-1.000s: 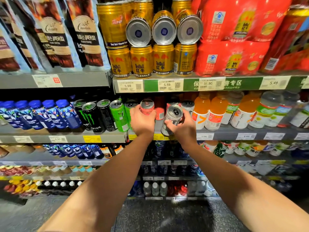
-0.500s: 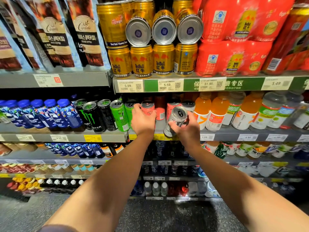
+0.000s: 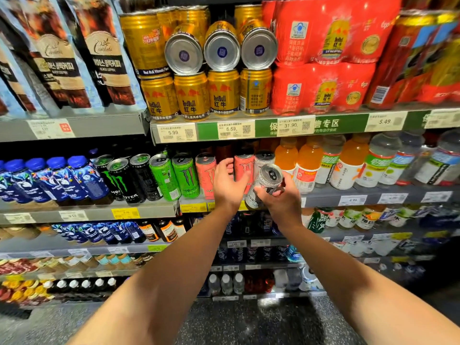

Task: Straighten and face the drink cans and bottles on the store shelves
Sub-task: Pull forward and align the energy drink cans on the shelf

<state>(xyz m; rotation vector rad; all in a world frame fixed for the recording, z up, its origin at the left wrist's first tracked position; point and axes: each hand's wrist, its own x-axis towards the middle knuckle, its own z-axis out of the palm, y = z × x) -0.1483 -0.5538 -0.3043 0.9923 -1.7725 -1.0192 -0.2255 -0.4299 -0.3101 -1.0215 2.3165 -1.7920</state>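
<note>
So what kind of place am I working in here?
A shop's drinks aisle, most likely a supermarket: price tags line the shelf edges, with rows of gold cans and orange bottles.

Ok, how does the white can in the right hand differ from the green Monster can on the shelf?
The white can is silver-white; the green can is bright green. The white can is tilted, gripped by the right hand in front of the shelf; the green can stands upright in its row, untouched. Both are tall cans with closed tops.
</note>
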